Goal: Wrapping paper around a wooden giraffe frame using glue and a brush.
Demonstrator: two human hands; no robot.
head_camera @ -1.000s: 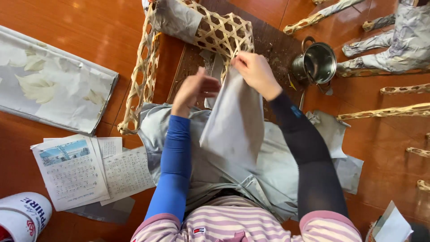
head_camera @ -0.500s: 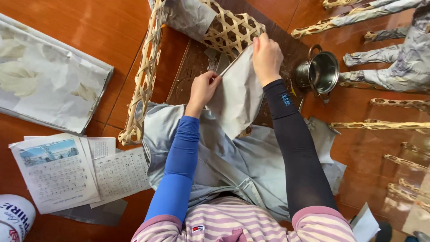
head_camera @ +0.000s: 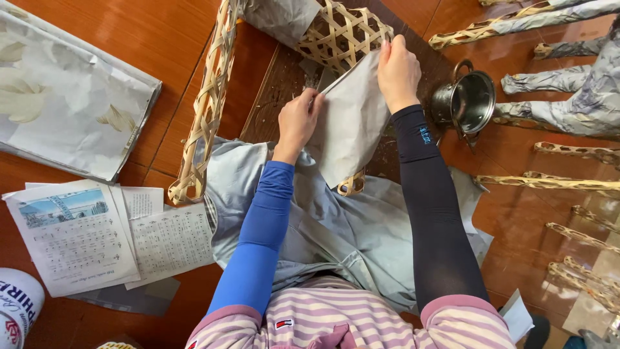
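Far to the left of both hands, a printed calendar sheet (head_camera: 71, 236) is lying on the wooden floor (head_camera: 148, 39). The left hand (head_camera: 298, 121) is pinching the lower left edge of a grey paper sheet (head_camera: 349, 129), fingers closed on it. The right hand (head_camera: 398, 71) is gripping the sheet's top corner, pressing it against the woven bamboo frame (head_camera: 339, 35). Just right of that hand, a steel pot (head_camera: 466, 103) is sitting.

A grey paper sheet (head_camera: 352, 126) hangs stretched and slanted against a woven bamboo frame (head_camera: 342, 35), its lower edge drooping over grey cloth.
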